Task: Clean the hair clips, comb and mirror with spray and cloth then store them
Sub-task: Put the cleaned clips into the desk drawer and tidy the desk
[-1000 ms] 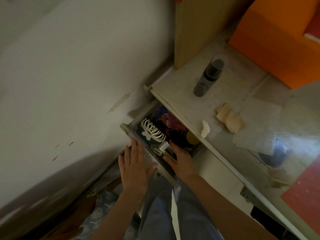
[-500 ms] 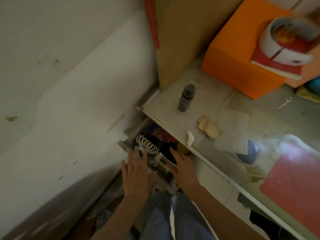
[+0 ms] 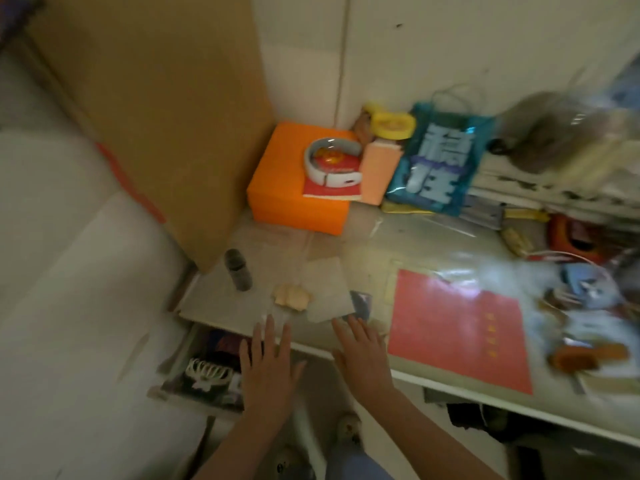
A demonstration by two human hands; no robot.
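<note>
Hands: left hand (image 3: pixel 266 368) and right hand (image 3: pixel 362 355) lifted off drawer (image 3: pixel 194 393), flat, empty | drawer open, clip (image 3: pixel 206 370) inside | closing pending; spray (image 3: pixel 238 270) on worktop (image 3: pixel 367 258).

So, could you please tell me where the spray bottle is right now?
In the head view the dark spray bottle stands on the desk's left end, beside the brown board and left of the crumpled cloth.

A cluttered tabletop (image 3: pixel 367 258) carries a dark spray bottle (image 3: pixel 238 270), crumpled cloth (image 3: pixel 292 296), orange box (image 3: pixel 294 188), red folder (image 3: pixel 460 336) and blue bag (image 3: pixel 438 164).
</note>
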